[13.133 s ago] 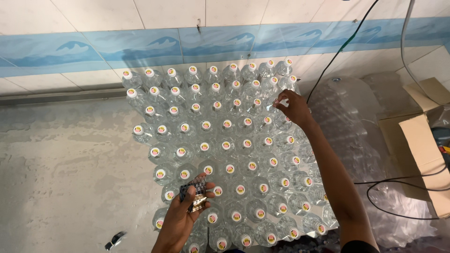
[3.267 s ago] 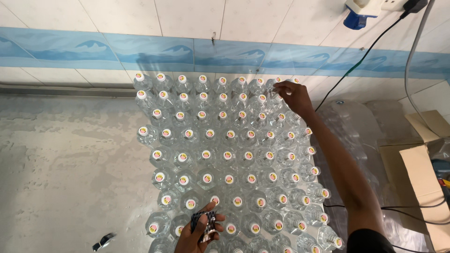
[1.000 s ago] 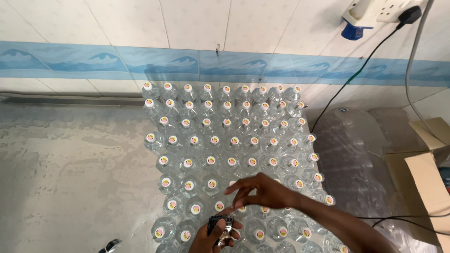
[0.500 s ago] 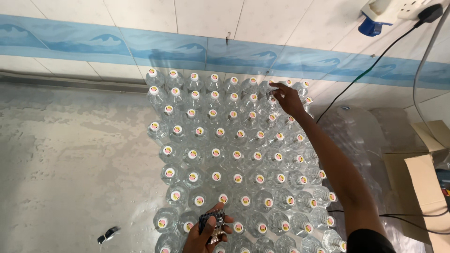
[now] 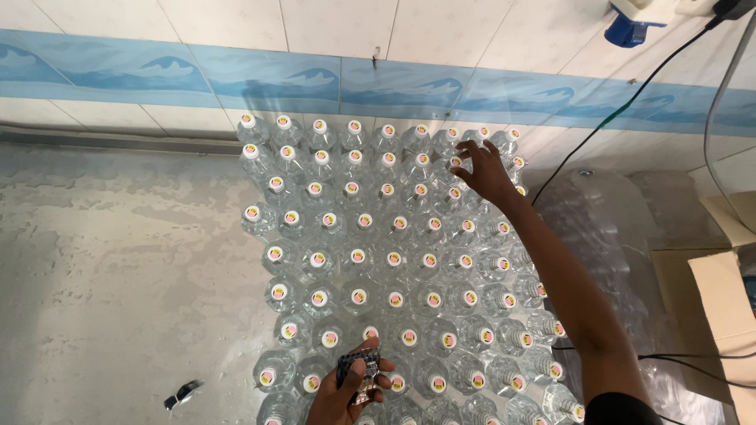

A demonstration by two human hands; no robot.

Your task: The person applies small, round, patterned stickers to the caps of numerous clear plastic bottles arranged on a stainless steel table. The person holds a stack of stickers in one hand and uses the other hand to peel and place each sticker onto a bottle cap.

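Note:
Several rows of clear plastic bottles (image 5: 370,260) with white caps stand packed together on the floor against the tiled wall. My right hand (image 5: 480,167) reaches far out to the back right rows, its fingers spread and touching the caps of bottles there. My left hand (image 5: 350,386) is low at the near edge, closed around a small dark bundle of cap seals (image 5: 358,368), held just above the front bottles.
Grey concrete floor (image 5: 118,275) lies to the left, with a small dark scrap (image 5: 183,393) on it. Crumpled clear plastic wrap (image 5: 606,228) and a cardboard box (image 5: 724,307) sit on the right. A black cable (image 5: 622,110) runs up to a wall socket (image 5: 654,9).
Over thirteen seconds my right hand came back to my left hand, then stretched out again. In the last half second it has settled on the caps at the back right.

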